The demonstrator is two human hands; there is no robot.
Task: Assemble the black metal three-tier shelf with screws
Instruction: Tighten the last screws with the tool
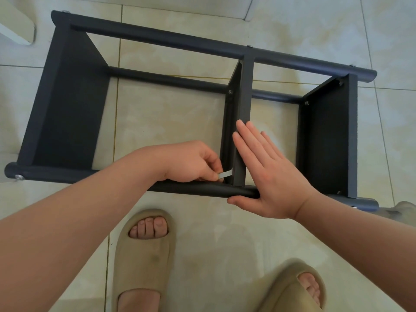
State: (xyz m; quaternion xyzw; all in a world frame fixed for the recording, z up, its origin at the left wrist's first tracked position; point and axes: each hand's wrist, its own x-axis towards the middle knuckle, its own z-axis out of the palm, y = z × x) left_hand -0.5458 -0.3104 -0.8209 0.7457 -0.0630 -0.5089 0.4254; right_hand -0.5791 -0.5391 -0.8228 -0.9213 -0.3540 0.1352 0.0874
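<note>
Beige glazed tiles (171, 122) cover the floor, and the black metal shelf (67, 109) lies on its side on them, straight ahead of the person. Below it are two tan slippers, the left one (144, 262) flat on the tiles and the right one (290, 287) cut by the frame edge. A white furniture foot (18, 25) stands at the upper left corner. Both forearms cross the near tube (202, 190) and hide part of it.

The left hand (189, 161) is curled, thumb and fingers pinching a small flat silver tool (225, 175), possibly a wrench; its tip is hidden where the middle panel (245, 91) meets the near tube. The right hand (267, 174) is spread flat with straight fingers laid against the edge of that middle panel, its thumb running along the underside of the near tube.

The shelf shows three matte black panels standing on edge between four round tubes. Silver screw heads sit at several joints, one on the middle panel (230, 92) and one at the near left tube end (19, 176).
</note>
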